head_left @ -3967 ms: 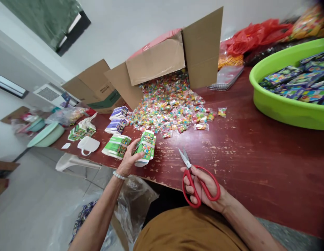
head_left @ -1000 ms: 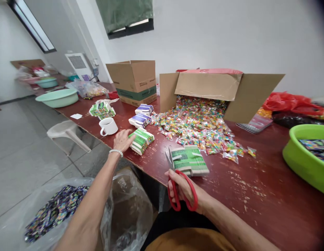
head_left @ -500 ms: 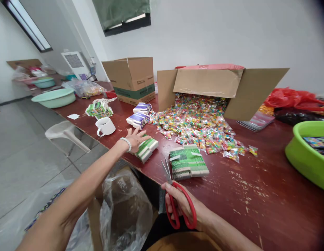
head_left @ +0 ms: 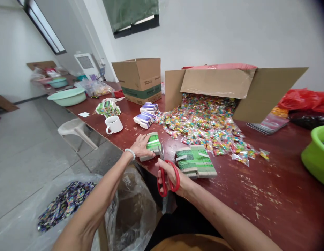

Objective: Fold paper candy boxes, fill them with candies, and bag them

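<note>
My right hand (head_left: pixel 167 174) grips the red-handled scissors (head_left: pixel 176 176), whose blades point away from me against the near bundle of green folded cartons (head_left: pixel 154 139). A white band runs across that bundle. My left hand (head_left: pixel 142 145), with a beaded bracelet at the wrist, holds the bundle from its left side near the table's front edge. Some of its fingers are hidden. Just to the right lies a second bundle of green folded cartons (head_left: pixel 195 160) with two pale strips on top, untouched by either hand.
Small wrapped candies (head_left: pixel 201 122) spill from a tipped cardboard box (head_left: pixel 214 82). Purple-and-white packs (head_left: pixel 145 119) and a white mug (head_left: pixel 114 124) stand farther left. A green basin (head_left: pixel 315 157) is at right. Below the edge hang clear plastic bags (head_left: pixel 135 202), beside a white stool (head_left: pixel 75 129).
My left hand has gone from lying spread over the near bundle to holding its left side. The scissors have moved up and left to that bundle. The view has shifted left.
</note>
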Tool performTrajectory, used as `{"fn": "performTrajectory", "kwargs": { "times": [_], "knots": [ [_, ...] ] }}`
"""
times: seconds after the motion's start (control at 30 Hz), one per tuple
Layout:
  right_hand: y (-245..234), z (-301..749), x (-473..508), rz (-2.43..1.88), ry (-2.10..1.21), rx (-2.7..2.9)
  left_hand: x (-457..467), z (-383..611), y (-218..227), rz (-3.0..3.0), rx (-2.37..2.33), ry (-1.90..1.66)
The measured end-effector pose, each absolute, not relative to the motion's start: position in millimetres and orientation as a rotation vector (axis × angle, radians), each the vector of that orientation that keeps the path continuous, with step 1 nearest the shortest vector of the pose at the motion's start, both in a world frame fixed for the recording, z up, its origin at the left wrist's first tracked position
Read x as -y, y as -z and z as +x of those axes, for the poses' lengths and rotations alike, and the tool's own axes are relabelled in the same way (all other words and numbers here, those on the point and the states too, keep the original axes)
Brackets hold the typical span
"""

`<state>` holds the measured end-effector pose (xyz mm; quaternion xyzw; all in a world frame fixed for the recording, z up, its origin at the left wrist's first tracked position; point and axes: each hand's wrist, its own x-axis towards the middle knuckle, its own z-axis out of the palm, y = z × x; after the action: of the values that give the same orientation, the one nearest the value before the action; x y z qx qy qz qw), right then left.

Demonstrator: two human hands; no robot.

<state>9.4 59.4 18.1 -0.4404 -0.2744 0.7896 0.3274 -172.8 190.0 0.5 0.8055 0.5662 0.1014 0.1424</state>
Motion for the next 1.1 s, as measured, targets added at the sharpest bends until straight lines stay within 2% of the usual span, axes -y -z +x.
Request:
{"fn": "performTrajectory", "kwargs": {
  "times": [0.23, 0.6, 1.1],
  "knots": [
    [-15, 1, -81, -1.187, -2.237, 0.687, -201, -199, -21, 2.291, -1.373, -0.133],
    [-5, -5, -98, -1.226, -2.21, 0.727, -196, -190, 9, 2.054, -1.616, -0.336],
    [11, -33, -120, -1.376, -1.775, 1.006, -203, -197, 1, 2.083, -1.576, -0.153]
  ]
}}
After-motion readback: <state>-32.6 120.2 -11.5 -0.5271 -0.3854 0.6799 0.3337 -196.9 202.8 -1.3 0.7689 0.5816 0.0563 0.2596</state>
